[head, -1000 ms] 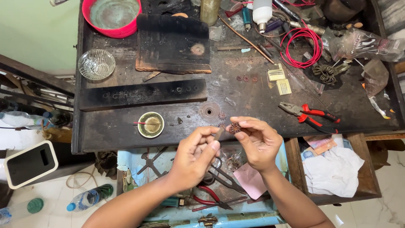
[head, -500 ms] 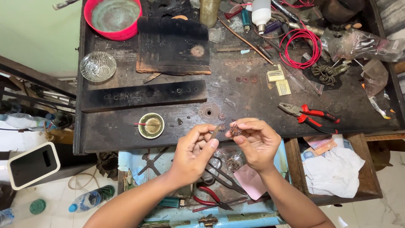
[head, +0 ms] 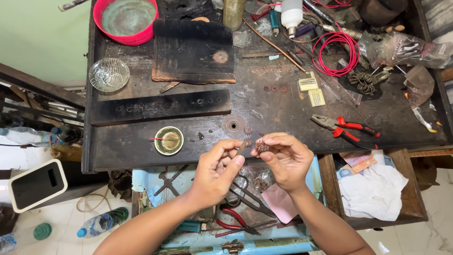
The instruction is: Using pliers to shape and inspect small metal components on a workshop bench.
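Observation:
My left hand [head: 218, 171] pinches a thin metal tool [head: 241, 148] between thumb and forefinger, its tip pointing toward my right hand. My right hand [head: 283, 158] grips a small round filigree wire piece [head: 262, 147] at its fingertips. Both hands hover close together over the front edge of the dark workbench [head: 137, 146]. Similar small wire rosettes [head: 248, 130] lie on the bench just beyond my fingers. A small yellow-green dish [head: 169, 140] with a red-handled stick sits to the left of my left hand.
Red-handled pliers [head: 343, 126] lie to the right. A red wire coil [head: 336, 53], a red bowl [head: 125, 20], a glass bowl [head: 109, 74] and a charred block [head: 193, 51] sit farther back. An open drawer [head: 373, 189] with cloth is at right; scissors and pliers [head: 245, 208] lie below.
Both hands stayed over the bench's front edge, shifting only slightly. The fingers have adjusted around the wire piece and the tool.

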